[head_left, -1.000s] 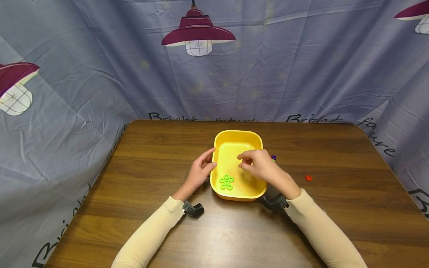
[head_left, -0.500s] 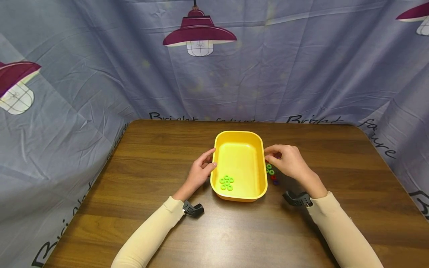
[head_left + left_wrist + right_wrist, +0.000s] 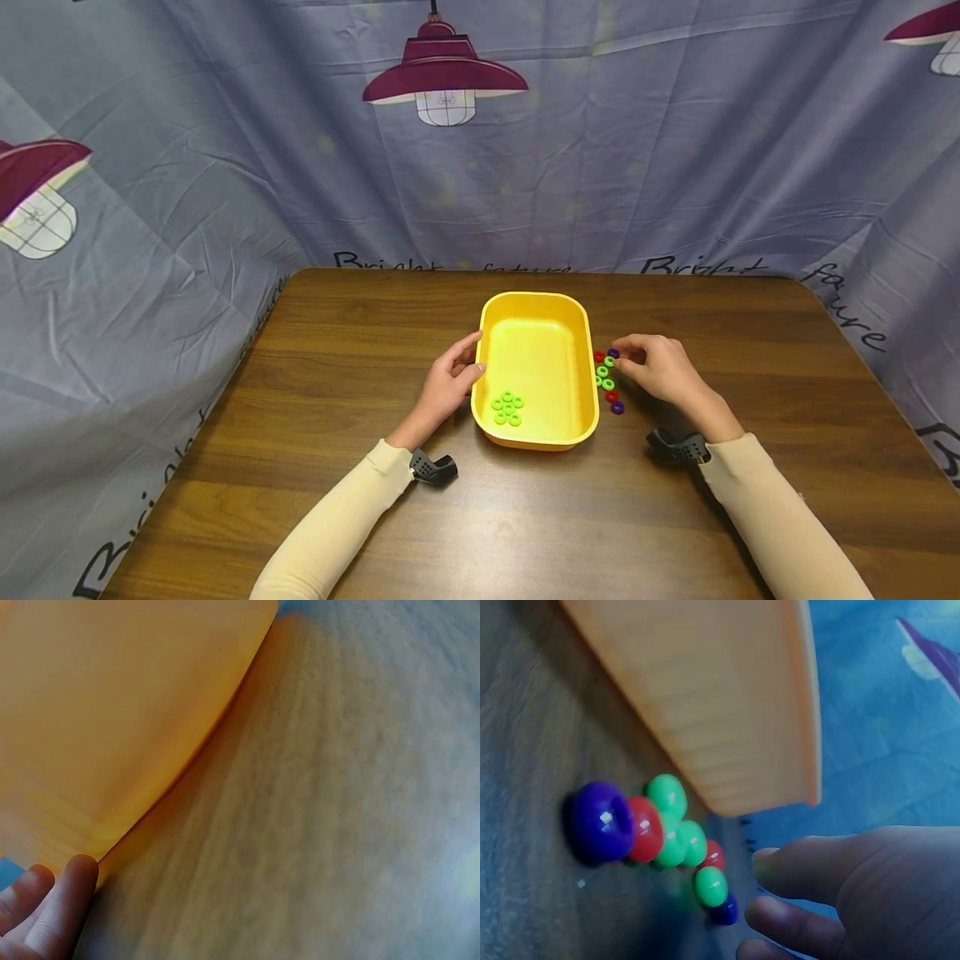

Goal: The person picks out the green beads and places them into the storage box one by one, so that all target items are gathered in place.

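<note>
Right hand reaching at the loose beads beside the yellow tray

The beads (image 3: 607, 379), green, red and purple rings, lie bunched in a short row on the worktop (image 3: 337, 467) just right of the yellow tray (image 3: 537, 308), nearly touching its wall; a cluster of green beads (image 3: 507, 407) already sits inside the tray at its near left corner. The right hand (image 3: 660, 371) hovers just right of the tray, its fingers (image 3: 810, 874) loosely curled toward the far end of the row and grasping nothing. The left hand (image 3: 448, 385) rests against the tray's left wall, fingers relaxed. Risk as I judge it: the rings are packed tight, so a pinch at one may nudge its neighbours and send them rolling away from the tray, or take the wrong colour
</note>
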A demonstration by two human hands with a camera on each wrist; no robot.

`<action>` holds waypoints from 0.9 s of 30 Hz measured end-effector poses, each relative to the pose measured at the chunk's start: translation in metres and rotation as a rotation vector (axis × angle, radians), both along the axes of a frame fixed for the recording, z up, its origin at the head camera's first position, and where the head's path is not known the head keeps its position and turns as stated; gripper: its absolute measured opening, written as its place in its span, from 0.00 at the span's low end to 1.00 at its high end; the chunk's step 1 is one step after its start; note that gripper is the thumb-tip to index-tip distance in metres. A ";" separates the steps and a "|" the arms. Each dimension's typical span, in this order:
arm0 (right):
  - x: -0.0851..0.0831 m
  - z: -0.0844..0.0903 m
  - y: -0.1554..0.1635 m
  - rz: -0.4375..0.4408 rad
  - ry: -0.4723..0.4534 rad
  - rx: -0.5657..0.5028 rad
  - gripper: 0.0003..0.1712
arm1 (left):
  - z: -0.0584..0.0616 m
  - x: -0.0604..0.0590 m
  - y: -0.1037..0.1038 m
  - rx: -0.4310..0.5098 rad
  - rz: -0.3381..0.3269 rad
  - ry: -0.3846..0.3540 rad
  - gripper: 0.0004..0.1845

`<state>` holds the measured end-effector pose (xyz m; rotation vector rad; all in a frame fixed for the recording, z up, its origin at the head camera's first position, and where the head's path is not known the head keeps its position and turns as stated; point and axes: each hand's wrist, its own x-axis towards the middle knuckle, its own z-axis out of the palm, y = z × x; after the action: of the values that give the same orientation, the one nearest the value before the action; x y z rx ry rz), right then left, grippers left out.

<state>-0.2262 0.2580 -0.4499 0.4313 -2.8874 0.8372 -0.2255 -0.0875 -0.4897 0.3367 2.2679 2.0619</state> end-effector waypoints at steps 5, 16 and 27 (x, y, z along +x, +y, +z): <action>-0.005 -0.010 0.003 -0.002 -0.009 0.006 0.12 | 0.001 0.000 0.000 0.000 -0.004 0.002 0.30; -0.011 -0.022 0.001 0.008 0.016 -0.002 0.11 | 0.000 0.000 -0.002 -0.027 0.006 0.009 0.30; -0.011 -0.028 0.002 0.008 0.042 0.003 0.10 | 0.001 0.000 -0.002 -0.025 -0.002 0.007 0.30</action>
<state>-0.2371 0.2596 -0.4781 0.4548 -2.8511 0.8151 -0.2251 -0.0894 -0.4889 0.3449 2.2941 2.0331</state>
